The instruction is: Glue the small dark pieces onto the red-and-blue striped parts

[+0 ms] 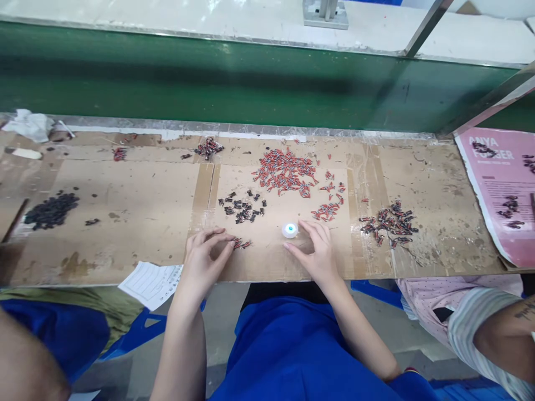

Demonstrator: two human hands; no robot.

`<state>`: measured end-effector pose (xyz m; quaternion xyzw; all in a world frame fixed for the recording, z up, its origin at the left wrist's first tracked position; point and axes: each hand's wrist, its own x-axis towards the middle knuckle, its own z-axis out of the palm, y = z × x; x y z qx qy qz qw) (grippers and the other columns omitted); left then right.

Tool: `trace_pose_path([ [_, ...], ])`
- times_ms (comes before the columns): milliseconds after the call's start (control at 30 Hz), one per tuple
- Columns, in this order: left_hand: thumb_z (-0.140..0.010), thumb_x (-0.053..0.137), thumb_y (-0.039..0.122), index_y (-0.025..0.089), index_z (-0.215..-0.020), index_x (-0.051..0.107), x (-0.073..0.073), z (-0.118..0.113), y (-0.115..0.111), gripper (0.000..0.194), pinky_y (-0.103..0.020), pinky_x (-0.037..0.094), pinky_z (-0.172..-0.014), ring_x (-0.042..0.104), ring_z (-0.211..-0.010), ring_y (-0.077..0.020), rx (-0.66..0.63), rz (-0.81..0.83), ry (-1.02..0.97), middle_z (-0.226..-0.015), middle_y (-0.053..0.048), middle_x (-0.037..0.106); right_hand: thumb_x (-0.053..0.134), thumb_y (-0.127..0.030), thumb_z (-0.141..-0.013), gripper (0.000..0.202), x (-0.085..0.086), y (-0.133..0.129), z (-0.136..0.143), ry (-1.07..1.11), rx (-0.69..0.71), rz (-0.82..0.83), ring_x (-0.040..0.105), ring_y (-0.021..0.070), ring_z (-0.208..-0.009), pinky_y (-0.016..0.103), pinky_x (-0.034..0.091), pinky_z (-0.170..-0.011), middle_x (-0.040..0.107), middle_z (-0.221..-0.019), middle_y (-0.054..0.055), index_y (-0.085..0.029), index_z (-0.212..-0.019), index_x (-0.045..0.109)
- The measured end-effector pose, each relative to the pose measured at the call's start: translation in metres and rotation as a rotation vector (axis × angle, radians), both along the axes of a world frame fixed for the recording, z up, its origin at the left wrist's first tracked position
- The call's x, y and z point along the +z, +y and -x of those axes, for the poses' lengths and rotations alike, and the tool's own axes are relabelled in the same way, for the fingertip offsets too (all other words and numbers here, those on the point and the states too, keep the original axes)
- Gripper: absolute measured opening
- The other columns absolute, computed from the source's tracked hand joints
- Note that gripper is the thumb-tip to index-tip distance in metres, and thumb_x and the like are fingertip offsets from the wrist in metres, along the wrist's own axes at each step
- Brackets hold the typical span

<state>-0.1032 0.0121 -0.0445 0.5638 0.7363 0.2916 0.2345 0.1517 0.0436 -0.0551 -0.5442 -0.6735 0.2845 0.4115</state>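
Note:
My left hand (208, 253) rests at the cardboard's front edge, its thumb and fingertips close together at a few small red-and-black parts (242, 243); whether it grips one is too small to tell. My right hand (315, 245) has thumb and forefinger spread beside a small round white object with a blue centre (290, 229). It does not close on that object. Beyond my hands lie a large heap of red parts (284, 171) and a looser group of black parts (243, 208).
Dark assembled-looking parts (390, 223) lie to the right, black pieces (52, 210) far left. A pink printed sheet (497, 189) covers the right end. A green wall (251, 83) runs behind the cardboard-covered table (159, 200). People sit on both sides.

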Motion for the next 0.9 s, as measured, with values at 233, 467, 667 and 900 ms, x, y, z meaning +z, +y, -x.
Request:
trace_pose_path([
  [233, -0.081, 0.057, 0.042, 0.023, -0.087, 0.069, 0.001, -0.004, 0.042, 0.023, -0.042, 0.05, -0.09, 0.067, -0.093, -0.0273, -0.034, -0.062, 0.037, -0.094, -0.007, 0.075, 0.071, -0.032, -0.082, 0.027, -0.001, 0.007, 0.009, -0.023, 0.074, -0.009, 0.06, 0.0285, -0.111, 0.052, 0.046, -0.102, 0.07, -0.113, 0.011, -0.023, -0.107, 0.065],
  [467, -0.08, 0.052, 0.029, 0.024, -0.081, 0.065, -0.007, -0.004, 0.048, 0.014, -0.041, 0.05, -0.081, 0.065, -0.083, -0.0277, -0.151, -0.041, 0.138, -0.081, -0.007, 0.07, 0.073, -0.038, -0.078, 0.033, -0.006, 0.0, 0.004, 0.301, 0.039, 0.224, 0.069, 0.0235, -0.099, 0.041, 0.054, -0.089, 0.073, -0.109, 0.01, -0.023, -0.102, 0.056],
  [667, -0.091, 0.047, 0.036, 0.024, -0.097, 0.074, 0.022, -0.018, 0.031, 0.03, -0.036, 0.051, -0.084, 0.064, -0.09, -0.0228, -0.131, -0.189, 0.021, -0.092, -0.007, 0.067, 0.079, -0.039, -0.07, 0.035, 0.004, -0.002, -0.011, 0.656, -0.086, 0.286, 0.068, 0.0184, -0.081, 0.03, 0.054, -0.069, 0.074, -0.095, 0.004, -0.022, -0.099, 0.068],
  [900, -0.089, 0.063, 0.031, 0.025, -0.092, 0.076, 0.01, -0.083, 0.015, 0.015, -0.036, 0.052, -0.089, 0.068, -0.092, -0.0212, -0.359, -0.162, -0.275, -0.091, -0.004, 0.076, 0.078, -0.037, -0.063, 0.022, 0.005, 0.002, -0.03, 0.941, -0.345, 0.289, 0.051, 0.0098, -0.052, 0.023, 0.038, -0.046, 0.068, -0.065, 0.001, -0.018, -0.069, 0.07],
])
